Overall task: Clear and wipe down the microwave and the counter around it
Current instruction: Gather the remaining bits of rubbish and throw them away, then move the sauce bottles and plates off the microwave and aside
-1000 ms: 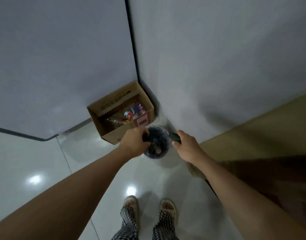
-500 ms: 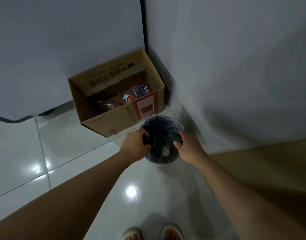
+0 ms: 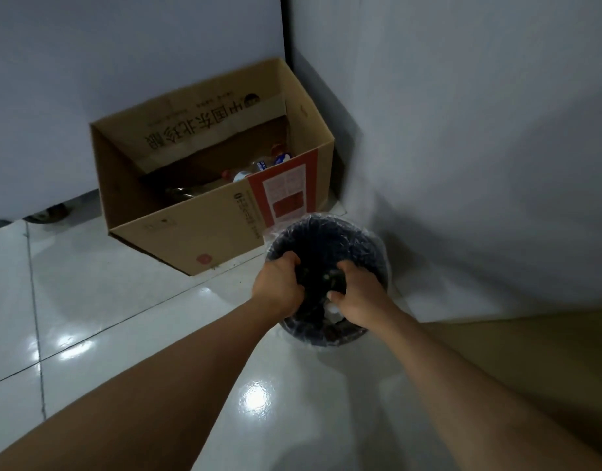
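Note:
A round dark waste bin (image 3: 377,244) lined with a clear plastic bag stands on the floor in the wall corner. Both my hands are over its mouth. My left hand (image 3: 278,287) and my right hand (image 3: 358,297) have their fingers curled round a dark green item (image 3: 321,278) held between them, just inside the rim. The item is too dark to make out. A small white scrap (image 3: 332,310) shows in the bin under my right hand.
An open cardboard box (image 3: 190,232) with several bottles inside sits on the white tile floor (image 3: 122,300), left of the bin and against the wall. A tan cabinet side (image 3: 530,351) rises at the right.
My view has dropped closer to the bin and box. Both hands have sunk from above the bin into its mouth, still gripping the dark green item between them.

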Action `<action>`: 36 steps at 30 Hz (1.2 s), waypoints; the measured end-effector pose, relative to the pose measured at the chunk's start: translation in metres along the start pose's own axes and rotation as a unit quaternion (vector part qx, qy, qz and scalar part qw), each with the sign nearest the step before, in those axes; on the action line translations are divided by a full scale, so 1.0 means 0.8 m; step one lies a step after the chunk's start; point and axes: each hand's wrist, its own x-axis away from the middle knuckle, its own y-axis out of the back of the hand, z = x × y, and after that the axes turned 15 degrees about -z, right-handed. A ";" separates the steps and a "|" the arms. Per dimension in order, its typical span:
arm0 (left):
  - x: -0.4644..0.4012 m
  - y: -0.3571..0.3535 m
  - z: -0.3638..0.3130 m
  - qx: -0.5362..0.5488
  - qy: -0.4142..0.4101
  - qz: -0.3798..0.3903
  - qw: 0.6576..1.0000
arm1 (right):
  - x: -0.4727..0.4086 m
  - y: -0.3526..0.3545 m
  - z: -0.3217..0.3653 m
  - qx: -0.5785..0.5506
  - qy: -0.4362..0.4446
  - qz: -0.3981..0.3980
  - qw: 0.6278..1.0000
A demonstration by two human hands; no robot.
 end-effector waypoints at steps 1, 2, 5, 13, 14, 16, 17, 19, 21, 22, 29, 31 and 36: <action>0.002 0.004 -0.001 0.000 0.002 0.001 1.000 | 0.004 0.004 0.001 0.001 -0.002 0.009 1.000; 0.005 0.011 -0.002 0.000 0.003 0.002 1.000 | 0.010 0.010 0.004 0.006 0.000 0.018 1.000; 0.020 0.043 -0.011 -0.007 -0.005 0.013 1.000 | 0.030 0.037 0.017 0.029 0.009 0.034 0.999; 0.063 0.189 -0.055 -0.035 -0.038 0.055 0.997 | 0.100 0.155 0.099 0.062 0.040 0.047 0.996; 0.070 0.210 -0.061 -0.033 -0.035 0.055 0.997 | 0.111 0.172 0.112 0.067 0.045 0.050 0.995; 0.084 0.254 -0.075 -0.036 -0.035 0.056 0.997 | 0.131 0.207 0.140 0.077 0.056 0.055 0.994; 0.092 0.276 -0.082 -0.039 -0.039 0.059 0.997 | 0.142 0.226 0.154 0.081 0.062 0.056 0.993; 0.107 0.321 -0.097 -0.051 -0.053 0.060 0.996 | 0.165 0.264 0.183 0.090 0.077 0.054 0.991; 0.124 0.368 -0.110 -0.062 -0.064 0.048 0.995 | 0.189 0.302 0.212 0.098 0.093 0.049 0.990; 0.133 0.391 -0.116 -0.062 -0.068 0.041 0.995 | 0.201 0.320 0.227 0.097 0.097 0.046 0.990; 0.189 0.531 -0.146 -0.068 -0.090 0.023 0.993 | 0.278 0.422 0.326 0.102 0.128 0.025 0.986; 0.206 0.569 -0.151 -0.077 -0.097 0.019 0.992 | 0.301 0.446 0.351 0.104 0.139 0.029 0.984; 0.247 0.665 -0.158 -0.078 -0.097 0.000 0.992 | 0.350 0.502 0.416 0.142 0.178 0.021 0.974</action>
